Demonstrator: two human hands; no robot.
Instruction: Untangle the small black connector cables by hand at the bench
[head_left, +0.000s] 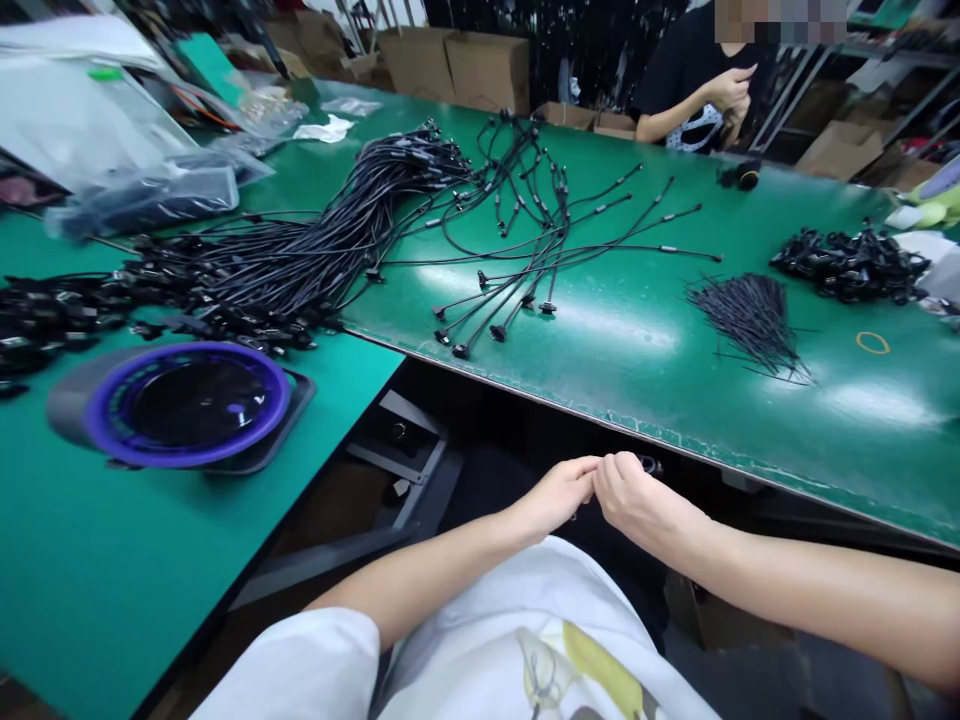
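My left hand (556,497) and right hand (639,503) meet, fingers curled narrow, just short of the green bench's (637,375) front edge; I cannot tell whether they hold anything. A small dark piece (649,465) shows just past my right fingertips, too dim to name. Black cables (300,250) lie well beyond, leaving open bench between.

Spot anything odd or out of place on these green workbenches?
A lone yellow rubber band lies by itself on the green workbench, apart from the black cables around it. Also, the long black cable bundle spills over from that bench onto the neighbouring bench.
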